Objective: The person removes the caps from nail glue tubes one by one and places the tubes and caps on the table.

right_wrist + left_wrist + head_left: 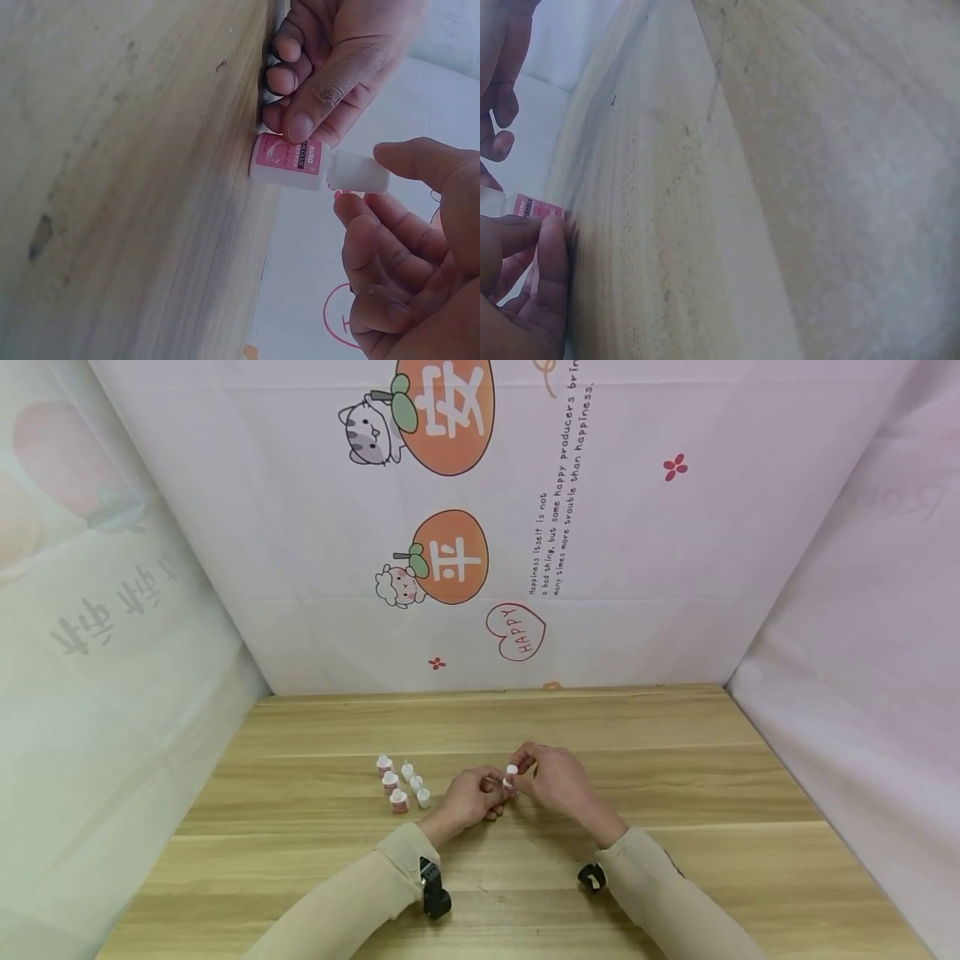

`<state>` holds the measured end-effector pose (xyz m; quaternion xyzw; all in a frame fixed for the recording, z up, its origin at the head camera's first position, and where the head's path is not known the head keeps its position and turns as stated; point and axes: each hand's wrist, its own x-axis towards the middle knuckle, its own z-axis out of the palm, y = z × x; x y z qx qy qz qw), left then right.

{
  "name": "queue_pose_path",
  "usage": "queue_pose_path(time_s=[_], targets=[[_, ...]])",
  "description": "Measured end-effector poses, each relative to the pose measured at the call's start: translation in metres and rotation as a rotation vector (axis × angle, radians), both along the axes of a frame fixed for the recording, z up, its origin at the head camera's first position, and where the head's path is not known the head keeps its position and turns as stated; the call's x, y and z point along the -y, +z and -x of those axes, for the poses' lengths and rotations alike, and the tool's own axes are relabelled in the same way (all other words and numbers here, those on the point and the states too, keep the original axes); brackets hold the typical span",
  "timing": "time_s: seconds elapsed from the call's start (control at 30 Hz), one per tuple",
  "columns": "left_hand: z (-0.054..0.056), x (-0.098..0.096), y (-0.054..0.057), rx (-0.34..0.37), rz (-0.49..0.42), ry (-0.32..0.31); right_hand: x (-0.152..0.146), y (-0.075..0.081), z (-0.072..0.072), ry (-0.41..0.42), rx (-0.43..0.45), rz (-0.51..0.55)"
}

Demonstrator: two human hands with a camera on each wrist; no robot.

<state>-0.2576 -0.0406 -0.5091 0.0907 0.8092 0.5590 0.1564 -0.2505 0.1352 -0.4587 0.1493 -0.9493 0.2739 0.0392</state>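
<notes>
A small white glue bottle (pixel 289 161) with a pink label stands upright on the wooden table between my hands. My left hand (pixel 468 797) holds its body low down, with the thumb against the label in the right wrist view. The bottle's white cap (pixel 358 172) is on its neck. My right hand (pixel 558 781) pinches this cap, thumb on one side and fingertips on the other. In the left wrist view, the pink label (pixel 536 206) shows just past my left fingertips, and the rest of the bottle is mostly hidden.
Left of my hands, three similar bottles (pixel 391 782) stand in a slanting row without caps. Beside them lie three small white caps (pixel 416 785). A printed white cloth (pixel 622 568) hangs at the table's back edge, with more white cloth at both sides.
</notes>
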Motion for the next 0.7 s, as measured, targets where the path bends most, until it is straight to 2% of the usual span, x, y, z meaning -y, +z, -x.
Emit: queue_pose_path(time_s=[0.23, 0.53, 0.7], targets=[[0.0010, 0.0004, -0.0017, 0.012, -0.015, 0.012, 0.0007, 0.0014, 0.0001, -0.010, 0.016, -0.007], [0.0007, 0.0007, -0.0010, 0.030, -0.031, 0.022, 0.0007, 0.0005, -0.0010, 0.007, -0.022, -0.015], [0.0000, 0.0008, -0.0004, 0.031, -0.037, 0.031, 0.0017, 0.0002, -0.0008, -0.011, 0.000, -0.012]])
